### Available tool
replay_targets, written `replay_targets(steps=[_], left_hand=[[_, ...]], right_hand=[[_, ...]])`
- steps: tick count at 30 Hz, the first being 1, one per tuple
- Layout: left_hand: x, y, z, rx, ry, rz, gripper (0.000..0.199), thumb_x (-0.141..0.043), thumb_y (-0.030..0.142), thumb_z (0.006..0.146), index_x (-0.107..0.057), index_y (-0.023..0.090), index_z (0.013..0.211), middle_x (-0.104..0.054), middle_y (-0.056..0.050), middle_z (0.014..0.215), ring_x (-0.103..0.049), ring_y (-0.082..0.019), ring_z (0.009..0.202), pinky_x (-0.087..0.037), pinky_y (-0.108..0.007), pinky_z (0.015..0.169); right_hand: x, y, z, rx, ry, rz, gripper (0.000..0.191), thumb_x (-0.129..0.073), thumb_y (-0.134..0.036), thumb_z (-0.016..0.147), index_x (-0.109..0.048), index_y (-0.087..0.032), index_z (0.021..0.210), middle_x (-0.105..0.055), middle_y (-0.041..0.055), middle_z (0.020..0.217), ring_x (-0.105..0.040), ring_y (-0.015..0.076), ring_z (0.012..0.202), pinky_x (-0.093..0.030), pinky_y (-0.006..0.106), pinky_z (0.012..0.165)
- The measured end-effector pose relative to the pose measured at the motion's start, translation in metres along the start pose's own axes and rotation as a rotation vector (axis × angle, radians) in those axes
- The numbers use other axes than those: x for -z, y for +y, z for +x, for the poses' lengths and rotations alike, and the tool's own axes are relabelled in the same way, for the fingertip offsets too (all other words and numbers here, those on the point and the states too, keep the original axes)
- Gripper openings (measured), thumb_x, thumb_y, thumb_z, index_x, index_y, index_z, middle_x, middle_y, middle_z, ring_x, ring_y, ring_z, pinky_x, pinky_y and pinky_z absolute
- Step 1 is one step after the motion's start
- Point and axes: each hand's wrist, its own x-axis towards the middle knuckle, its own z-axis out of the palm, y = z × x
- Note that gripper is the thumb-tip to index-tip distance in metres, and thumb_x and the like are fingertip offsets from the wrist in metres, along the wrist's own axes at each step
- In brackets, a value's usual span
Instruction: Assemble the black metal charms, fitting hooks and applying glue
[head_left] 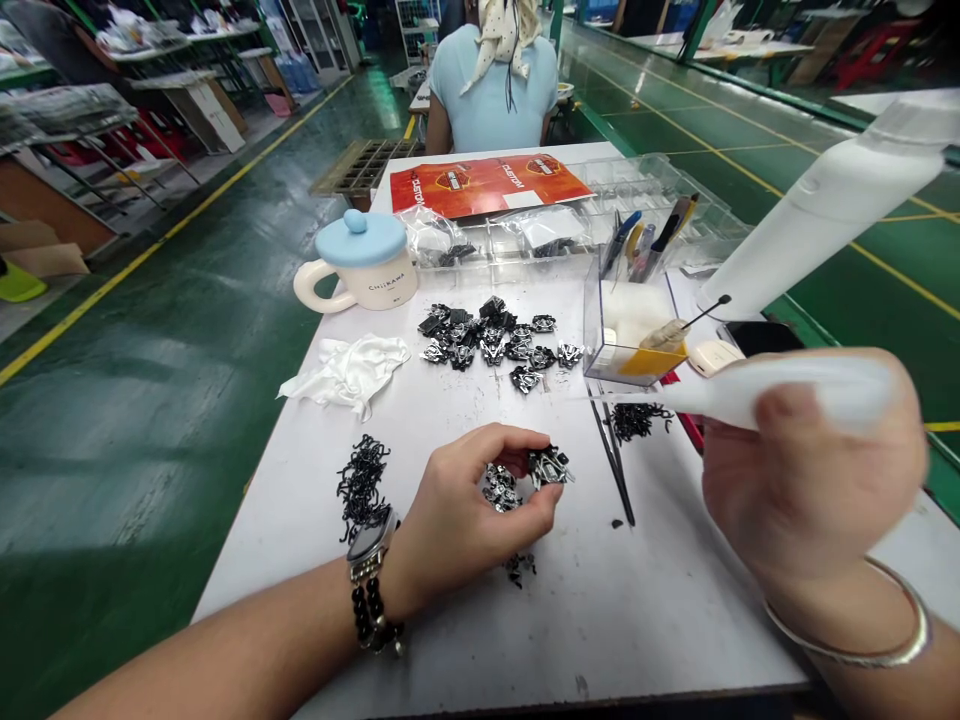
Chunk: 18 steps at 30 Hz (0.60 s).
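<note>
Between the thumb and fingers of my left hand (457,510) is a small black-and-silver part (549,466). My right hand (814,490), smeared by motion, is wrapped around a white squeeze bottle (739,392). Its thin nozzle points left, above and apart from the held part. Loose silver pieces (501,488) lie on the table beneath my left hand, partly hidden by it. Farther back sits a cluster of similar black-and-silver parts (491,340). Black tweezers (616,470) rest to the right of the held part.
Small curved black pieces lie in a left pile (364,480) and a right pile (637,420). Behind stand a lidded mug (382,285), a clear pen box (634,325) and a tall white bottle (832,205). A white cloth (349,370) lies left. One person (491,90) sits ahead.
</note>
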Motion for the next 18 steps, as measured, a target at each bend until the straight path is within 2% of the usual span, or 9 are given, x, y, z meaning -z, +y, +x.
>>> replay_targets(steps=[2,4,7,11,13,15,16,18], left_hand=[[0.000,-0.001,0.001,0.013,0.008,0.005,0.026,-0.068,0.019,0.071,-0.064,0.011,0.096,-0.066,-0.005,0.079,-0.061,-0.013,0.072,-0.053,-0.024,0.068],[0.001,-0.002,0.002,0.037,0.033,0.007,0.026,-0.068,0.019,0.071,-0.064,0.011,0.096,-0.067,-0.005,0.081,-0.062,-0.013,0.073,-0.053,-0.025,0.070],[0.003,-0.005,0.005,0.078,0.082,-0.006,0.025,-0.068,0.020,0.072,-0.064,0.012,0.095,-0.068,-0.005,0.082,-0.062,-0.013,0.074,-0.053,-0.024,0.073],[0.004,-0.009,0.007,0.103,0.124,0.000,0.025,-0.068,0.021,0.072,-0.065,0.013,0.096,-0.067,-0.005,0.082,-0.060,-0.012,0.073,-0.053,-0.024,0.072],[0.004,-0.010,0.008,0.106,0.133,-0.006,0.026,-0.068,0.021,0.072,-0.065,0.014,0.096,-0.067,-0.005,0.084,-0.061,-0.012,0.074,-0.053,-0.024,0.073],[0.005,-0.010,0.008,0.107,0.141,-0.017,0.026,-0.068,0.022,0.072,-0.065,0.014,0.097,-0.068,-0.005,0.085,-0.061,-0.013,0.076,-0.053,-0.025,0.074],[0.005,-0.010,0.008,0.106,0.150,-0.020,0.026,-0.068,0.022,0.072,-0.065,0.014,0.097,-0.067,-0.005,0.085,-0.061,-0.013,0.076,-0.053,-0.025,0.074],[0.006,-0.011,0.008,0.102,0.174,-0.020,0.026,-0.068,0.023,0.073,-0.064,0.014,0.097,-0.067,-0.005,0.086,-0.061,-0.013,0.076,-0.053,-0.026,0.074]], right_hand=[[-0.003,0.006,-0.001,-0.107,-0.092,-0.116,0.021,-0.068,-0.031,0.075,-0.051,-0.019,0.080,-0.046,-0.0026,0.069,-0.046,0.0097,0.058,-0.041,0.026,0.052],[-0.007,0.013,-0.003,-0.177,-0.297,-0.245,0.021,-0.067,-0.028,0.074,-0.048,-0.020,0.078,-0.046,-0.0031,0.069,-0.046,0.0093,0.060,-0.041,0.025,0.054],[-0.017,0.027,-0.007,-0.188,-0.539,-0.477,0.026,-0.066,-0.022,0.072,-0.043,-0.021,0.083,-0.052,-0.0017,0.076,-0.052,0.0114,0.068,-0.043,0.027,0.062],[-0.027,0.042,-0.008,-0.190,-0.698,-0.632,0.034,-0.065,-0.023,0.070,-0.040,-0.021,0.092,-0.057,0.0009,0.078,-0.056,0.0147,0.067,-0.043,0.028,0.059],[-0.025,0.038,-0.008,-0.156,-0.694,-0.650,0.037,-0.067,-0.025,0.069,-0.041,-0.020,0.095,-0.057,0.0035,0.084,-0.055,0.0162,0.071,-0.043,0.029,0.061],[-0.017,0.025,-0.010,-0.053,-0.719,-0.656,0.031,-0.066,-0.025,0.072,-0.043,-0.019,0.092,-0.054,0.0047,0.086,-0.053,0.0164,0.075,-0.043,0.030,0.064],[-0.013,0.018,-0.013,0.007,-0.776,-0.638,0.022,-0.063,-0.023,0.076,-0.045,-0.019,0.088,-0.053,0.0043,0.084,-0.051,0.0159,0.075,-0.043,0.030,0.066],[-0.007,0.003,-0.022,0.072,-1.036,-0.510,0.007,-0.055,-0.016,0.081,-0.049,-0.019,0.082,-0.052,0.0036,0.081,-0.049,0.0150,0.077,-0.043,0.029,0.068]])
